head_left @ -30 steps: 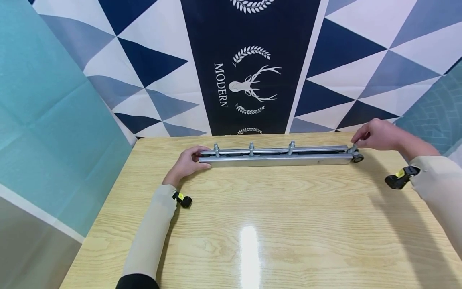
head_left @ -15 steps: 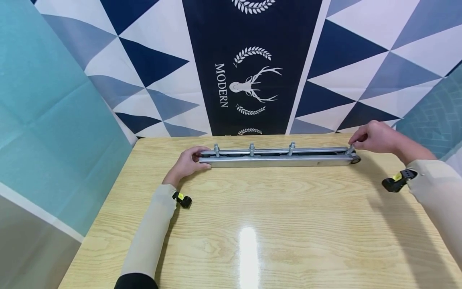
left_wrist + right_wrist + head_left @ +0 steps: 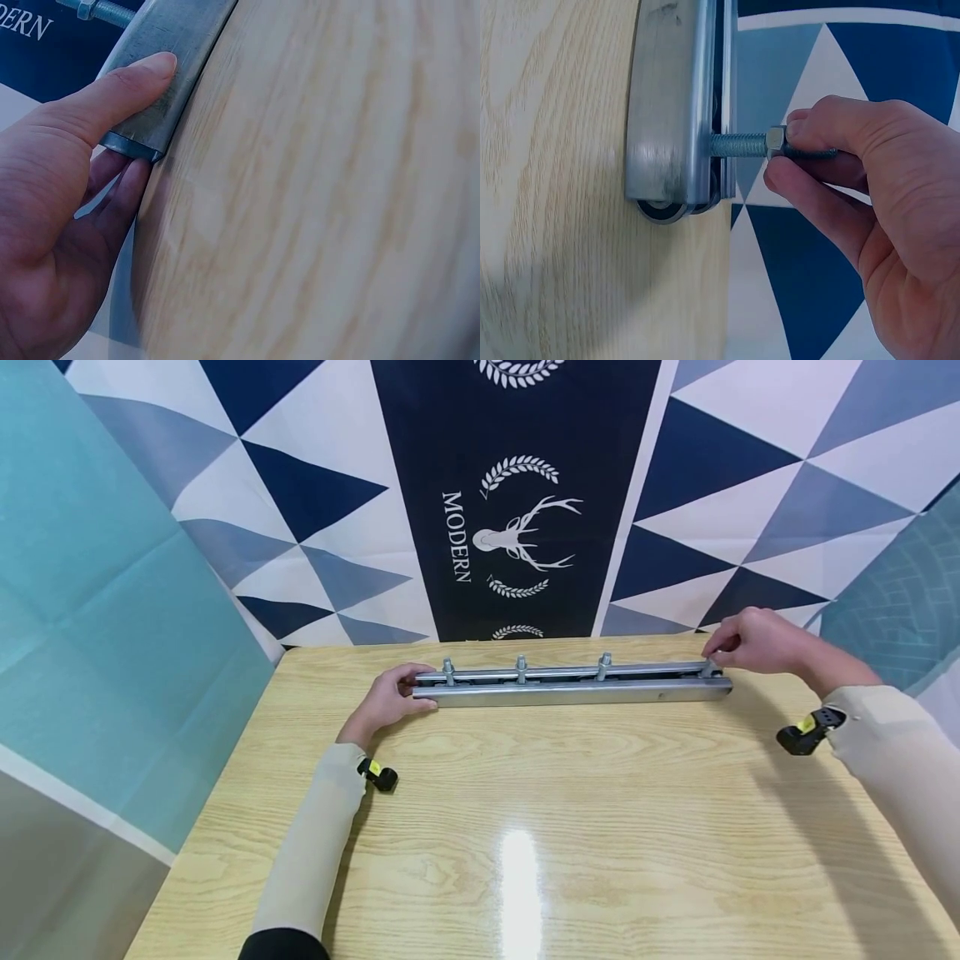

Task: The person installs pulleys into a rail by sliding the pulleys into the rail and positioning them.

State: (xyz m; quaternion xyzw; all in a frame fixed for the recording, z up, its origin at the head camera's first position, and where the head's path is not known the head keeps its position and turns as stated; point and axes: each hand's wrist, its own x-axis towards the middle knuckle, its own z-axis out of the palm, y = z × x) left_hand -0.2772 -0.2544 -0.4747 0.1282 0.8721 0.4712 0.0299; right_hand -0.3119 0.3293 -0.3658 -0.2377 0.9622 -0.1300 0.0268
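A long silver metal track (image 3: 570, 695), a channel with a slot along its top, lies across the far part of the table. My left hand (image 3: 385, 697) grips its left end; in the left wrist view the thumb (image 3: 146, 75) lies on the track's face and fingers curl behind the end. At the opposite end my right hand (image 3: 761, 642) pinches the upright bolt (image 3: 739, 145) of a roller hanger, thumb and fingers at its nut (image 3: 776, 139). That hanger's wheel (image 3: 658, 212) sits mostly inside the channel, its edge peeking out of the end.
Three more hanger bolts stand up from the slot, the nearest to my right hand being one bolt (image 3: 603, 667) right of centre. The wood-grain table (image 3: 615, 810) ends at a patterned backdrop (image 3: 517, 527) just behind the track. A teal panel (image 3: 127, 602) rises on the left.
My right hand has moved left, sliding the roller hanger from outside the track's right end into the channel. The left hand and the track have stayed in place.
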